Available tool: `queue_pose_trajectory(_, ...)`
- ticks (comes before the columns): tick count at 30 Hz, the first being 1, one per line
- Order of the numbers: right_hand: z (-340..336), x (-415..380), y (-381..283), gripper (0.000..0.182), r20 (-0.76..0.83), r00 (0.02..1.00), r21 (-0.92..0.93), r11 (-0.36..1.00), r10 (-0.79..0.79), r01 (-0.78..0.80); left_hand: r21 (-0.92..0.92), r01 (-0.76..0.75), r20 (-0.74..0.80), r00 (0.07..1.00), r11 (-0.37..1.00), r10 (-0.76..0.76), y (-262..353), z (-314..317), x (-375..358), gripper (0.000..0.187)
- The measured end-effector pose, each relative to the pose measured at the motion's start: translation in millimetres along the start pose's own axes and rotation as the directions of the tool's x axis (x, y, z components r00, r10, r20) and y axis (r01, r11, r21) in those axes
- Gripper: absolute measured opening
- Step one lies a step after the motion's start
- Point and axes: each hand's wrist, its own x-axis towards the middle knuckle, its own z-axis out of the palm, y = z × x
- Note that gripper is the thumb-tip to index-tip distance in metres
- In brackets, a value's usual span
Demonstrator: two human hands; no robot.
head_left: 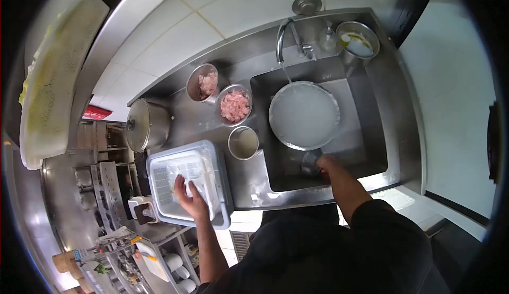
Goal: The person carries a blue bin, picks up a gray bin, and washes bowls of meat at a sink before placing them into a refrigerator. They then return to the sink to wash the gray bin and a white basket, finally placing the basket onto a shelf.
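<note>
We are gripping what seems a metal cup (309,164) with our right hand (325,165), spreading our left hand (192,199) over the plastic tub (180,150).

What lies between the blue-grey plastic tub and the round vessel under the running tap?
A steel cup of cloudy liquid, standing on the metal counter, and the sink's near-side rim; the head view shows it.

Commercial kitchen, steel sink (374,129), lidded stockpot (147,125)
</note>
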Motion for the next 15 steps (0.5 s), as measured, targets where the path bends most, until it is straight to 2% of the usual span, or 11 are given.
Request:
queue_pose_trajectory(2, -23, -17, 7, 0.024, 0.068, 0.967, -0.409, 0.878, -0.244, 0.250, -0.007, -0.100, 0.136, 0.986, 0.995, 0.100, 29, 28, 3, 0.035)
queue_pose_trajectory(3, -40, -37, 4, 0.024, 0.065, 0.965, -0.477, 0.841, -0.255, 0.255, -0.041, -0.107, 0.240, 0.964, 0.993, 0.114, 45, 45, 1, 0.034)
queue_pose_trajectory(4, -57, -56, 0, 0.025, 0.061, 0.962, -0.543, 0.800, -0.267, 0.257, -0.124, -0.022, 0.398, 0.915, 0.992, 0.070, 70, 67, -1, 0.036)
queue_pose_trajectory(5, -78, -104, -21, 0.026, -0.006, 0.982, -0.495, 0.854, -0.190, 0.162, -0.188, 0.074, 0.550, 0.834, 0.979, 0.042, 94, 92, -6, 0.038)
queue_pose_trajectory(7, -104, -142, -41, 0.030, -0.147, 0.961, -0.449, 0.882, -0.235, 0.147, -0.317, -0.044, 0.723, 0.635, 0.947, 0.271, 125, 151, -16, 0.058)
queue_pose_trajectory(9, -115, -135, -52, 0.037, -0.273, 0.855, -0.506, 0.822, -0.442, 0.263, -0.325, -0.298, 0.751, 0.496, 0.898, 0.436, 127, 220, -26, 0.080)
queue_pose_trajectory(11, -136, -138, -88, 0.040, -0.328, 0.723, -0.569, 0.738, -0.608, 0.362, -0.391, -0.432, 0.716, 0.411, 0.812, 0.564, 125, 289, -21, 0.089)
queue_pose_trajectory(12, -149, -160, -115, 0.038, -0.322, 0.659, -0.590, 0.688, -0.680, 0.422, -0.306, -0.302, 0.847, 0.346, 0.903, 0.403, 139, 305, -5, 0.081)
queue_pose_trajectory(13, -162, -170, -142, 0.040, -0.283, 0.676, -0.605, 0.674, -0.680, 0.424, -0.189, -0.182, 0.939, 0.252, 0.965, 0.232, 153, 321, 14, 0.074)
queue_pose_trajectory(14, -178, -171, -161, 0.042, -0.238, 0.693, -0.617, 0.657, -0.680, 0.433, -0.174, -0.156, 0.943, 0.258, 0.972, 0.210, 147, 346, 32, 0.068)
queue_pose_trajectory(15, -196, -154, -171, 0.050, -0.239, 0.607, -0.495, 0.633, -0.758, 0.596, -0.147, -0.131, 0.948, 0.264, 0.980, 0.177, 136, 366, 48, 0.062)
